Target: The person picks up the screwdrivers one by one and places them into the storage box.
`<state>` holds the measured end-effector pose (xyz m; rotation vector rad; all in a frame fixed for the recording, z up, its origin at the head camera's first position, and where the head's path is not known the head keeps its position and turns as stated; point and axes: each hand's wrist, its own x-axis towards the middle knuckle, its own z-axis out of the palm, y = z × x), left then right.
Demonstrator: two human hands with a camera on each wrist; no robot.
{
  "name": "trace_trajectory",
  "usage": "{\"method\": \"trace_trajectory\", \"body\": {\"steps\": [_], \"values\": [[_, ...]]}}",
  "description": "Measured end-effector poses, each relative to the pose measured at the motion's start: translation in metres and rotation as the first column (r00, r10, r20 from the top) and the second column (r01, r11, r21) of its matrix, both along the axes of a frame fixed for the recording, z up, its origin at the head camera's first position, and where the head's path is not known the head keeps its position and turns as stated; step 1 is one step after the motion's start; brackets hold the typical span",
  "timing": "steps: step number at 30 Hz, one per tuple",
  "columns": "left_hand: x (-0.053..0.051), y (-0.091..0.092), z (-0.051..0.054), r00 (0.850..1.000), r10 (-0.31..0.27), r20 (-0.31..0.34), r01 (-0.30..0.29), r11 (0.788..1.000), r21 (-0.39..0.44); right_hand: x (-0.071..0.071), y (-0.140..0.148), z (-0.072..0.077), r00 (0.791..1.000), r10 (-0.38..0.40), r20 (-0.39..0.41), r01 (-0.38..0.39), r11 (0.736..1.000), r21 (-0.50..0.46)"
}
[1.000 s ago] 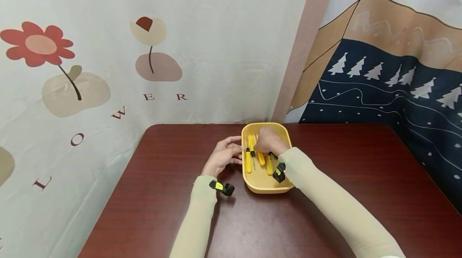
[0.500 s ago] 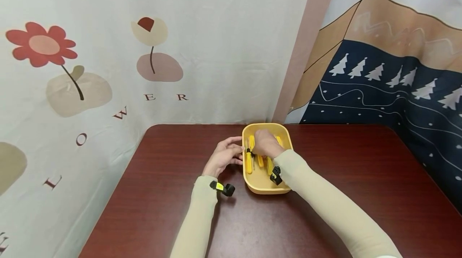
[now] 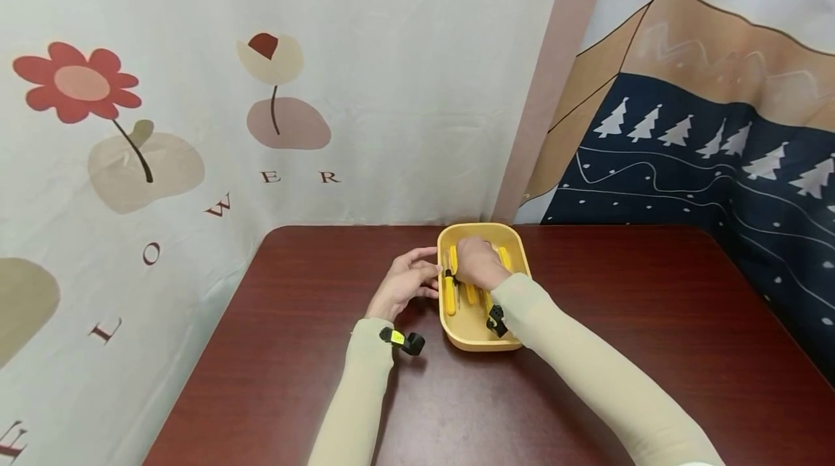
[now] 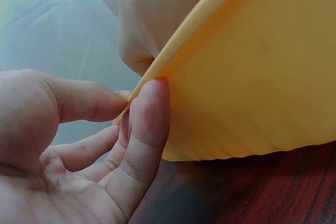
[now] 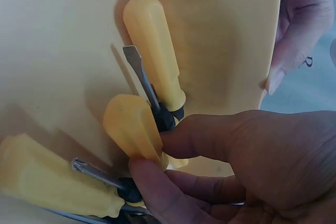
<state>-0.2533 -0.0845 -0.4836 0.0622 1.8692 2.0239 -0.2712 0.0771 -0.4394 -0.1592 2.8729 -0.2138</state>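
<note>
A yellow plastic bin [image 3: 471,330] stands near the far edge of the table, with several yellow-handled screwdrivers inside. My left hand [image 3: 401,283] is at its left side; in the left wrist view, thumb and finger pinch the bin's rim. My right hand [image 3: 481,263] reaches down into the bin. In the right wrist view its thumb and forefinger pinch the yellow handle of a screwdriver [image 5: 134,127]; the head view hides this one beneath the hand. Around it lie a second screwdriver [image 5: 152,51] with its handle upward and another screwdriver [image 5: 58,179] at lower left.
The dark red-brown table [image 3: 287,379] extends around the bin. Behind it hangs a pale printed curtain [image 3: 404,89], with a navy, tree-patterned cloth [image 3: 652,161] on the right. Along the bin's left wall lies a screwdriver [image 3: 450,296].
My right hand has shifted left inside the bin, uncovering a yellow handle on the right and covering more of the screwdrivers on the left. My left hand has stayed at the rim.
</note>
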Motion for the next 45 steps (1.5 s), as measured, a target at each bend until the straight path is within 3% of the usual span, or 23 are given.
{"method": "trace_trajectory", "body": {"steps": [10, 19, 29, 33, 40, 45], "values": [[-0.001, 0.001, -0.006, 1.0, -0.009, 0.0, 0.009, 1.0, 0.004, 0.003, 0.002, -0.003, 1.0, -0.019, 0.014, 0.019, 1.0, 0.001], [-0.001, 0.005, -0.004, 1.0, -0.006, -0.002, 0.006, 1.0, -0.002, 0.002, 0.009, -0.002, 1.0, -0.018, 0.006, 0.018, 0.999, -0.028], [-0.004, 0.006, -0.003, 1.0, 0.0, -0.003, 0.0, 1.0, -0.031, 0.002, 0.022, 0.006, 0.998, -0.052, 0.041, 0.058, 0.986, -0.158], [-0.006, 0.003, -0.001, 1.0, 0.028, -0.003, -0.028, 0.999, -0.045, 0.001, 0.028, 0.011, 0.999, -0.016, 0.041, 0.024, 0.979, -0.203], [-0.008, -0.006, 0.0, 0.992, 0.083, -0.094, -0.093, 0.99, -0.107, 0.002, 0.044, 0.021, 0.989, 0.113, -0.099, -0.133, 0.965, -0.224], [-0.007, -0.018, 0.006, 0.97, 0.096, -0.225, -0.148, 0.962, -0.229, 0.008, 0.062, 0.028, 0.981, 0.117, -0.157, -0.16, 0.941, -0.297]]}}
